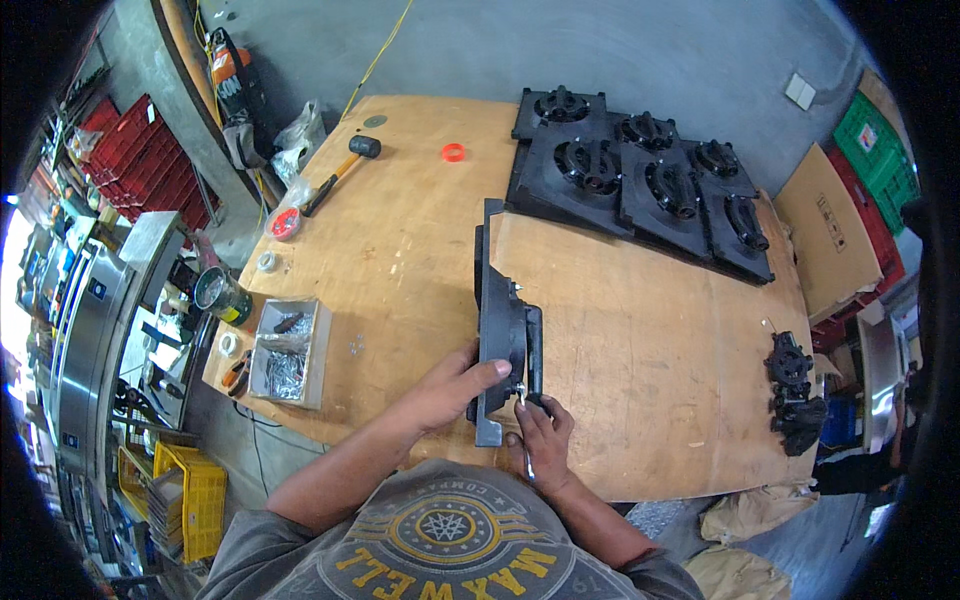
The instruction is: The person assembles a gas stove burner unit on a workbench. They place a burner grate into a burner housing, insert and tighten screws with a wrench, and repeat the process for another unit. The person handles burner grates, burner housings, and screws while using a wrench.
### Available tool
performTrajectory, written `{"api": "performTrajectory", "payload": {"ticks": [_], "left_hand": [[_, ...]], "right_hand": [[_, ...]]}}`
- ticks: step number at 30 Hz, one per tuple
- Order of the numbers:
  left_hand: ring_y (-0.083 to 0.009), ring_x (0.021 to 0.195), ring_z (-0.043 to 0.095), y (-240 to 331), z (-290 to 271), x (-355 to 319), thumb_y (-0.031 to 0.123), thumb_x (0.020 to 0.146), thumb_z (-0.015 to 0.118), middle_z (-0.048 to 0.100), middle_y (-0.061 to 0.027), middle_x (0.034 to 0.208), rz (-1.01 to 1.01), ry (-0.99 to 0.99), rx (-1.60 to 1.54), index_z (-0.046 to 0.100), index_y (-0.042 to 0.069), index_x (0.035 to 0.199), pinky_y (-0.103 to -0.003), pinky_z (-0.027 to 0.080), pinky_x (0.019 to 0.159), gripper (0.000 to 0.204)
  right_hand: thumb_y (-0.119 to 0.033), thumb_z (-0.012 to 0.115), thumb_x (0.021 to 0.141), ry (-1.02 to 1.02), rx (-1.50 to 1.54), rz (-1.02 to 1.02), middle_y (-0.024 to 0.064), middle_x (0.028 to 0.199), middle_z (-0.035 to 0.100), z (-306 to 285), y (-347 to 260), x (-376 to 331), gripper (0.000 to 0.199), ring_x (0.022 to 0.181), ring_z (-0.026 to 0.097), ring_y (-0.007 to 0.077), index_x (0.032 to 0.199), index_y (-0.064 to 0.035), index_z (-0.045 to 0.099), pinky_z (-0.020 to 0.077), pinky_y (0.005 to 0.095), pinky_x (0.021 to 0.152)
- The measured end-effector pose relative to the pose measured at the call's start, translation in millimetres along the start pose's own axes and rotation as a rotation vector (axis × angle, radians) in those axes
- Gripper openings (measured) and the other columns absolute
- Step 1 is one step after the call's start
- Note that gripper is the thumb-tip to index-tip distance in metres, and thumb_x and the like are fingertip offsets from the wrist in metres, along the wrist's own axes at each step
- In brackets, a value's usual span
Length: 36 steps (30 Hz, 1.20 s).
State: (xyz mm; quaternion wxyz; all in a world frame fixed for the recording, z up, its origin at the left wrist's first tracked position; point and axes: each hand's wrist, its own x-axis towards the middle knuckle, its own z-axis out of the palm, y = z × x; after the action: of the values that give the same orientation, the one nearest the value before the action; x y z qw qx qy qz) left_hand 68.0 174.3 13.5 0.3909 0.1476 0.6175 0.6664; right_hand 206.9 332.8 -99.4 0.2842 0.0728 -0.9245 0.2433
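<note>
Left hand (455,385) grips the black bracket (500,335) standing on the table (640,350). Right hand (543,430) holds a small tool (527,462), possibly a hex key, at the bracket's edge.

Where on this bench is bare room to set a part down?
Two free patches: the plywood between the screw tray and the black frame, and the wide stretch from the frame right to the small black parts. Crowded: the stacked black plates at the far edge, and the left rim.
</note>
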Motion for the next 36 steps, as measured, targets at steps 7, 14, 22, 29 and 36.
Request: {"api": "performTrajectory", "payload": {"ticks": [7,14,22,29,36], "left_hand": [[-0.0171,0.104,0.054,-5.0,2.4,6.0,0.038,0.094,0.06,0.058,-0.012,0.117,0.076,0.0,-0.011,0.045,-0.005,0.134,-0.032,0.047,0.09,0.061],[-0.0187,0.115,0.053,-9.5,-2.4,9.3,0.031,0.096,0.058,0.057,-0.0112,0.125,0.036,-0.024,-0.012,0.043,-0.004,0.136,-0.035,0.041,0.102,0.056],[-0.0177,0.105,0.054,-3.3,6.7,17.6,0.034,0.094,0.058,0.058,-0.0136,0.117,0.135,-0.033,0.16,0.045,-0.004,0.133,-0.034,0.046,0.093,0.056],[-0.0189,0.108,0.054,-7.0,5.3,18.6,0.036,0.095,0.057,0.058,-0.0136,0.12,0.099,-0.029,0.106,0.044,-0.005,0.135,-0.034,0.045,0.095,0.058],[-0.0204,0.113,0.054,-8.5,4.5,17.5,0.037,0.095,0.058,0.058,-0.0125,0.124,0.066,-0.016,0.085,0.041,-0.005,0.138,-0.034,0.043,0.099,0.062]], "right_hand": [[-0.019,0.068,0.074,0.055,-0.004,-0.108,0.0117,0.123,0.059,14.7,14.6,-0.5,0.046,0.115,0.049,0.0372,0.119,-0.0096,0.061,0.0358,0.0496,0.089],[-0.02,0.066,0.077,-0.21,-0.011,0.009,0.0121,0.099,0.065,-37.9,-8.9,52.3,0.041,0.096,0.059,0.0301,0.115,-0.0062,0.062,0.0418,0.0445,0.079],[-0.016,0.063,0.079,-0.36,0.238,0.452,0.0196,0.07,0.064,-52.5,23.0,148.2,0.022,0.065,0.064,0.0352,0.095,-0.0013,0.067,0.0488,0.0446,0.062],[-0.012,0.059,0.085,-0.275,0.31,0.616,0.0173,0.075,0.065,-42.9,33.0,152.1,0.017,0.065,0.065,0.0256,0.094,0.0008,0.065,0.0492,0.0353,0.062],[-0.006,0.057,0.086,-0.03,0.413,0.302,0.0207,0.088,0.065,-65.1,1.6,71.1,0.013,0.078,0.065,0.0364,0.095,-0.0001,0.064,0.0527,0.0409,0.071]]}}
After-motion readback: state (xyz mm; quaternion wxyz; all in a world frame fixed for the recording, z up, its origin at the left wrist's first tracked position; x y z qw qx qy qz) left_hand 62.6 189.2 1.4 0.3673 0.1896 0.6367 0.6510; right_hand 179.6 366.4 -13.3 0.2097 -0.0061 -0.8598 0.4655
